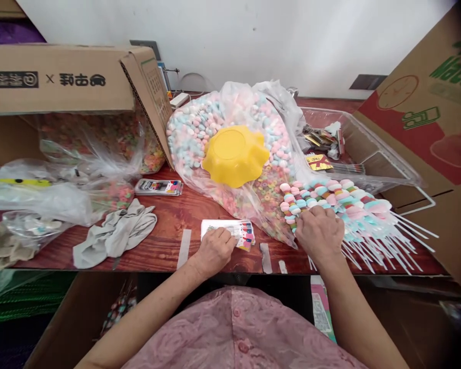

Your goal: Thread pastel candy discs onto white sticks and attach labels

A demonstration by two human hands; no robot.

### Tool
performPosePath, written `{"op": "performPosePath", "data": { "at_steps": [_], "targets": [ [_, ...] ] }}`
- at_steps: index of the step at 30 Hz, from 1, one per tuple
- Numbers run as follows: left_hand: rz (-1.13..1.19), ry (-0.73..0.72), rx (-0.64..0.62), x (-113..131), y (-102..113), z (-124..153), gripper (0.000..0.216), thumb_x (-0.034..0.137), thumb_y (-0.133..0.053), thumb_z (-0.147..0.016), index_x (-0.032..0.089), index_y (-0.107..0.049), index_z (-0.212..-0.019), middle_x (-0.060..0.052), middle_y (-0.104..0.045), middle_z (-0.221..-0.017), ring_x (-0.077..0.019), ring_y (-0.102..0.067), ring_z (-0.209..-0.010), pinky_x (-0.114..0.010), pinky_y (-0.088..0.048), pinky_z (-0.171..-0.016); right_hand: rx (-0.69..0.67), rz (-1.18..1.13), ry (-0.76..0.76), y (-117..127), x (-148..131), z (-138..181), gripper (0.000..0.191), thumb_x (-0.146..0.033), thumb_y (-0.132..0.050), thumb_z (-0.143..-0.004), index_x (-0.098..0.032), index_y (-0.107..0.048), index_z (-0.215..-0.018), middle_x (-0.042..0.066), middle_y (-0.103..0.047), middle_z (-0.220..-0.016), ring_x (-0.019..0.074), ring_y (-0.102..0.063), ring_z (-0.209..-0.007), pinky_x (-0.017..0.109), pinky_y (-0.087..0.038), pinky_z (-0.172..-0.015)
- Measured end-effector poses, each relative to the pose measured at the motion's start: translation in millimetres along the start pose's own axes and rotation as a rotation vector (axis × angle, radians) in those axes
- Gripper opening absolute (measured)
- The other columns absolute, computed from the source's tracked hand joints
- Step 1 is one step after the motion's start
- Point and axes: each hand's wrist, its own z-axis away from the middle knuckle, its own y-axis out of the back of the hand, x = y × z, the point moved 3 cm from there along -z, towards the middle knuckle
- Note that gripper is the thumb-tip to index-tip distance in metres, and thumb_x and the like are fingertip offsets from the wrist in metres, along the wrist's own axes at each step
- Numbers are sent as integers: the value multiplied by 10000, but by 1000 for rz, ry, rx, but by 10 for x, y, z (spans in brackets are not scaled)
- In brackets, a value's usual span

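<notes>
Pink shirt (pixel 238 333) fills the bottom edge, forearms reaching up to the surface (pixel 165 246). Left hand (pixel 214 251) lies curled, fingertips pressing a small printed card (pixel 230 230) near the front edge. Right hand (pixel 319 233) is curled over the near end of a row of candy skewers (pixel 330 197), fingers on the lowest candies; whether it pinches one, cannot tell. Skewer sticks (pixel 384 241) fan out to the right. Behind the skewers: clear bag (pixel 200 128) of pastel candy with a yellow bowl (pixel 234 154) upside down on it. Grey cloth (pixel 117 233) lies left of the card. Clear tray (pixel 372 148) back right. Cardboard box (pixel 61 77) back left.
</notes>
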Motion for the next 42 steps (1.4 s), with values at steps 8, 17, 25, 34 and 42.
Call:
{"op": "performPosePath", "data": {
  "at_steps": [8,17,25,34,42],
  "targets": [
    [100,169,11,16,86,-29,216,48,-479,-853,148,-644,-755,-88,-643,-827,-219,-539,-826,-331,-424,-693,84,-164,-271,17,228,150,237,-257,-463,-933,-128,-651,-870,139,-660,-754,253,-557,-677,342,-306,-572],
    [88,232,-120,-66,89,20,190,79,-514,-860,158,-685,-838,-91,-675,-932,-244,-551,-910,-351,-457,-710,179,-699,-101,302,142,537,160,-305,-560,-913,-189,-649,-850,29,-648,-694,151,-573,-577,276,-439,-582],
    [449,354,107,-252,62,82,147,132,-584,-865,152,-675,-751,-64,-674,-832,-181,-597,-823,-311,-464,-769,-24,-862,43,312,62,612,140,-264,-567,-904,-211,-629,-790,-17,-610,-637,113,-528,-519,234,-420,-503],
    [506,223,242,-261,19,117,124,157,-621,-863,149,-666,-748,-49,-667,-764,-160,-585,-750,-288,-460,-719,6,-759,246,240,-55,618,104,-235,-564,-911,-206,-658,-877,27,-725,-768,168,-679,-641,277,-500,-604],
    [369,-92,267,-218,49,110,227,98,-483,-915,166,-646,-774,-61,-666,-797,-171,-575,-803,-291,-483,-708,55,-706,460,359,-286,540,126,-140,-532,-914,-198,-622,-848,34,-711,-760,168,-673,-667,286,-499,-627]
  ]
}}
